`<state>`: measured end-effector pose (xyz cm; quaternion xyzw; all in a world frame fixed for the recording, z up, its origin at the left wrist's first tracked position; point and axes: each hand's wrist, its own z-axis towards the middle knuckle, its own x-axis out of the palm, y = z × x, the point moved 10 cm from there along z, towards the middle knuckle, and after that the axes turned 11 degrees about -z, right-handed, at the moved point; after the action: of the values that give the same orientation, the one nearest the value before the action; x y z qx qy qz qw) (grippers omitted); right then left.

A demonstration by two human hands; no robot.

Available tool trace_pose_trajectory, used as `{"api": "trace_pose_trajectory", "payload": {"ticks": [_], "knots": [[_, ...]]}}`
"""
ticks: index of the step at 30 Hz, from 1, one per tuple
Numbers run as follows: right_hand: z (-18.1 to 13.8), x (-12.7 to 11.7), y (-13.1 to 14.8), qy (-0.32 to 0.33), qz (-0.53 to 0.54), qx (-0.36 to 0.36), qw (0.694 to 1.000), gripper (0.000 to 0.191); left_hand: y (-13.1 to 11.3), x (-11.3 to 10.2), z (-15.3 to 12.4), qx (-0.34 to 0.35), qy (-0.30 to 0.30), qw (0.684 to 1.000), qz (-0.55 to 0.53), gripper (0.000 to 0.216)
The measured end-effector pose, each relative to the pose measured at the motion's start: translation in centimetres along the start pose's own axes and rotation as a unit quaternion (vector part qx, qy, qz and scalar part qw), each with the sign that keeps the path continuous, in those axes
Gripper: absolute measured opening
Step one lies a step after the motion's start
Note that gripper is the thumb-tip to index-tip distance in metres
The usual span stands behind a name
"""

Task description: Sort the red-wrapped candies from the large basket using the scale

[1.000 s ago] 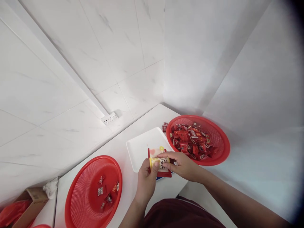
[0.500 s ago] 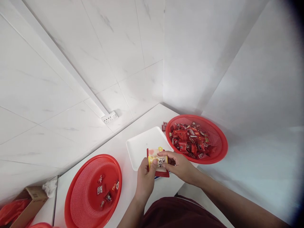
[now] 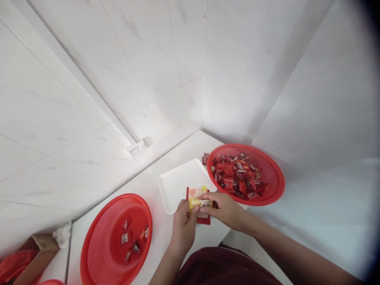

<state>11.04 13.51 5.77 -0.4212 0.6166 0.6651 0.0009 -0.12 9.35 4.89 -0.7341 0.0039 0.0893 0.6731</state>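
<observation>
Over the near corner of a white tray [image 3: 175, 179], my left hand [image 3: 182, 226] is closed on the left end of a small yellow-and-white snack packet [image 3: 195, 203]. My right hand [image 3: 226, 211] pinches that packet's other end between thumb and fingers. Behind the packet is a flat, red-edged packet [image 3: 194, 192] with a pale front. It is also within my hands, though which fingers hold it is hidden. The small packet looks bent or squeezed between the thumbs.
At the right stands a red basket [image 3: 280, 186] with many red wrapped snacks [image 3: 237, 172]. Another red basket [image 3: 89, 241] at the left has several small packets [image 3: 124, 237]. A small red packet [image 3: 205, 158] lies behind the tray. A cardboard box [image 3: 44, 247] sits far left, below the wall socket [image 3: 137, 148].
Both hands have shifted slightly right and down with the packets. The yellow-and-white packet, flat and facing me before, now appears narrower, folded or tilted between my fingers.
</observation>
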Motion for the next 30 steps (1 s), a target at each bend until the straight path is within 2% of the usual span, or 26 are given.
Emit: {"api": "trace_pose_trajectory", "payload": {"ticks": [4,7,13,17,20,24,30], "knots": [[0.1,-0.8,0.0,-0.028,-0.004,-0.002,1.0,0.018,-0.4,0.0,-0.1,0.013,-0.005,0.999,0.029,0.033],[0.1,-1.8,-0.5,-0.056,-0.001,0.011,0.998,0.015,-0.2,-0.8,0.0,0.007,-0.027,1.0,-0.005,0.031],[0.2,-4.2,-3.0,-0.12,0.079,0.062,0.988,0.025,2.9,-2.7,0.0,-0.102,-0.081,0.983,-0.13,0.033],[0.6,-3.5,-4.5,-0.109,0.196,0.094,0.97,0.031,3.5,-3.1,0.0,-0.097,-0.092,0.969,-0.205,0.033],[0.9,-2.7,-4.5,-0.091,0.265,0.108,0.954,0.035,3.3,-3.2,0.0,-0.085,-0.101,0.962,-0.239,0.044],[1.0,-1.9,-4.1,-0.067,0.293,0.107,0.948,0.04,3.2,-3.1,-0.1,-0.093,-0.103,0.955,-0.263,0.061],[1.2,-1.1,-4.8,-0.055,0.286,0.102,0.951,0.036,3.0,-2.8,-0.2,-0.097,-0.089,0.956,-0.261,0.064]]}}
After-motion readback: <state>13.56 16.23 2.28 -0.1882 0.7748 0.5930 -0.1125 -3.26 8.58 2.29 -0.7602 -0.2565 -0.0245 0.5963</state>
